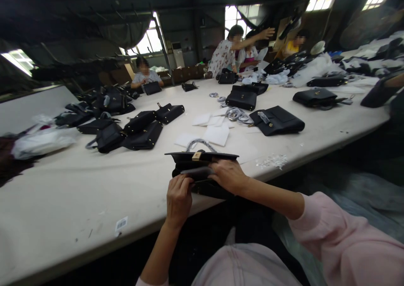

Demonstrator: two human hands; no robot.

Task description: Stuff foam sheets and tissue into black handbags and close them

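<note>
Pink sleeves [341, 239] are framing two hands gripping a black handbag [187, 163] at the near edge of the surface [63, 202]. Its long axis is running left to right, the left hand [178, 199] clasping the nearer corner, the right hand [229, 176] covering its front.

Black handbags [277, 120]: dozen-plus. White sheets [217, 134]: about five. Co-workers [222, 54] at far end: four.

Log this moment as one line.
left hand: grips black leather handbag | right hand: holds handbag front | handbag: at white table edge
</note>
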